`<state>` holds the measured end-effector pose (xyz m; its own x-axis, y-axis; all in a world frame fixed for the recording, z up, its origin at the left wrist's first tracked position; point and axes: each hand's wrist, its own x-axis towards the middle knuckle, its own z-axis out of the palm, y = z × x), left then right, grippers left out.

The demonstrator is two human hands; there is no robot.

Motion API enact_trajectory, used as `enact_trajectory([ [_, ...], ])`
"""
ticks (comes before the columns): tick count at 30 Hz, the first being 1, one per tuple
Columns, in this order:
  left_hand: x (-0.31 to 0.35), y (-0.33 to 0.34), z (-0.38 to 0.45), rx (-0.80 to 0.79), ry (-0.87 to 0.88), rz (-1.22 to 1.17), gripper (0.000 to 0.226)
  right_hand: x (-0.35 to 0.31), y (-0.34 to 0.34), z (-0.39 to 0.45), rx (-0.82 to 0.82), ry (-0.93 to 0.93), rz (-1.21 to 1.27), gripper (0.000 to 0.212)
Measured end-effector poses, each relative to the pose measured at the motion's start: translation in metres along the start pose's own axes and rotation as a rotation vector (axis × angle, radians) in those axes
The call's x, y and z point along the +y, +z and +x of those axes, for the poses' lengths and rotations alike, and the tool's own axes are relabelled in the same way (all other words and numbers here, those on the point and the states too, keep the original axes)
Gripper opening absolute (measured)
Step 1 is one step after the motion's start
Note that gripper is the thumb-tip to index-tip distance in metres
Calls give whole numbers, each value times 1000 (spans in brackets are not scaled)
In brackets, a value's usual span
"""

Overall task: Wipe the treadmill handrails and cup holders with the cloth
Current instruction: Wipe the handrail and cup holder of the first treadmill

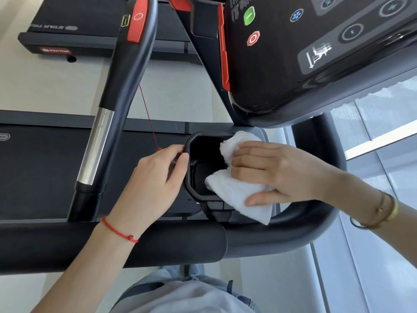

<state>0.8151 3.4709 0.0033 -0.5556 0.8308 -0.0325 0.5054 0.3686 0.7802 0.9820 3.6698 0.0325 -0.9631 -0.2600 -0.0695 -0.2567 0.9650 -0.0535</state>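
Treadmill (45, 172) — one cloth (243, 195), two hands (277, 172).

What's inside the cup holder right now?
The cup holder looks empty and dark, with a bare floor. The cloth under the right hand drapes over its right rim, hiding that side.

right hand (277, 172) with white cloth (239, 197) over cup holder (191, 141)
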Motion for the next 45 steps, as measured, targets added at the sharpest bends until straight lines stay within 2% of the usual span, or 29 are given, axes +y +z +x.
enact_trajectory([
  [5, 0, 0, 0, 1, 4, 6, 32, -28, 11, -11, 88, 140, 126, 36],
  [9, -2, 0, 0, -4, 3, 0, 32, -45, 17, -17, 167, 253, 203, 34],
  [14, -2, 1, 0, -3, 6, -4, 35, -61, 17, -22, 186, 423, 160, 41],
  [18, -3, 2, 0, 5, 16, -2, 32, -74, 13, -21, 96, 624, 122, 63],
  [22, -3, 3, 0, 10, 20, -1, 31, -81, 11, -16, 1, 657, 126, 72],
  [27, -5, 4, 0, 21, 19, 29, 34, -69, 7, 4, 136, 763, 415, 67],
  [30, -4, 5, 0, 30, 24, 36, 35, -46, 8, 21, 188, 839, 470, 64],
  [35, -4, 5, 1, 40, 25, 47, 33, -27, 10, 46, 154, 822, 334, 43],
  [39, -4, 5, 1, 38, 19, 51, 31, -25, 13, 68, 94, 754, -74, 39],
  [40, -4, 5, 1, 32, 19, 50, 31, -24, 13, 67, 103, 737, -72, 37],
  [43, -4, 3, 1, 21, 23, 47, 32, -22, 5, 55, 161, 755, 192, 33],
  [45, -4, 3, 1, 21, 19, 43, 33, -22, 2, 47, 180, 766, 267, 36],
])
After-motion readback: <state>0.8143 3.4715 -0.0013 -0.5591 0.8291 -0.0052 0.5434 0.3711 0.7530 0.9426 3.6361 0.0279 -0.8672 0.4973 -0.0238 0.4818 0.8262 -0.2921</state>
